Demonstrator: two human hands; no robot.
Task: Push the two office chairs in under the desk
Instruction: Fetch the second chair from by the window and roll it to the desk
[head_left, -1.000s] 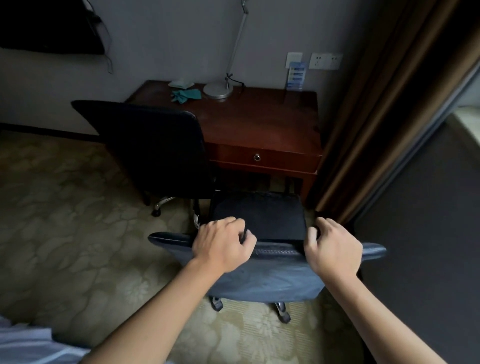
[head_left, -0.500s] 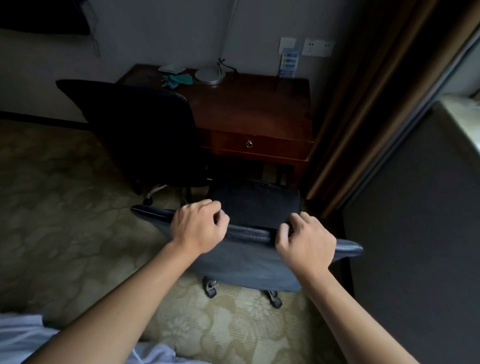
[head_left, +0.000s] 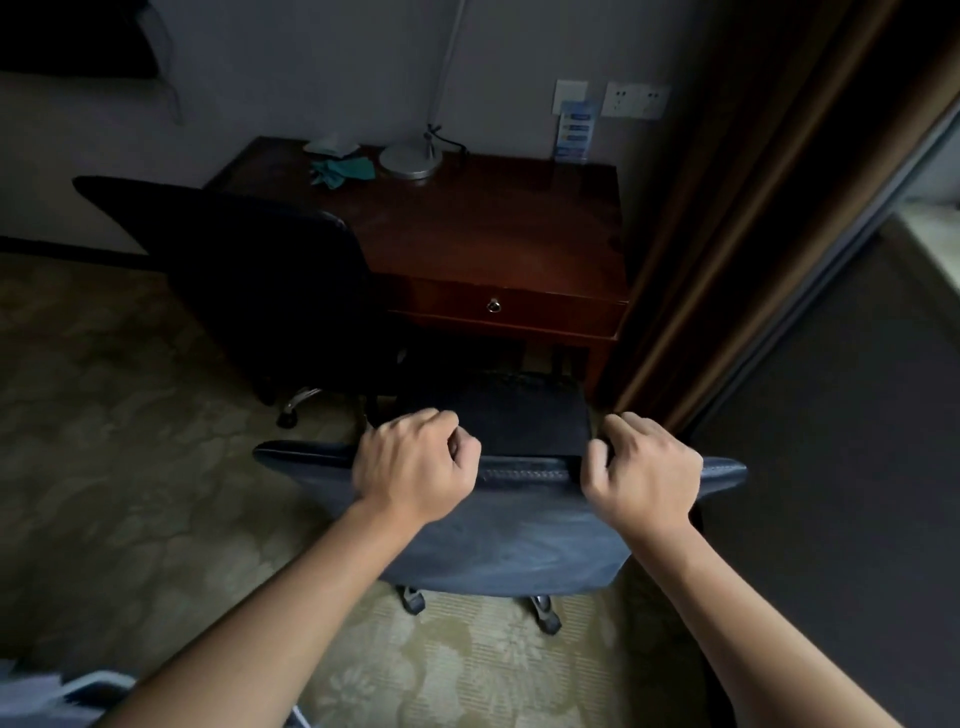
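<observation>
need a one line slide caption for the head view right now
Both hands, left and right, grip the backrest top of the near office chair facing the wooden desk.

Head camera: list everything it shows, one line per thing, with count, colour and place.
office chairs: two; blue-grey one nearest, under both hands; black one further off to the left, by the desk's left front.
desk: one, reddish-brown wood, against the far wall.
drawer: one, same wood, desk front, shut.
lamp: one, silver, round base at desk's back.
cloth: one, teal, left of the lamp base.
wall sockets: one white plate, above the desk.
curtain: brown, right of the desk.
carpet: beige, patterned floor.
left hand: gripping the near chair's backrest top.
right hand: same, further right.
</observation>
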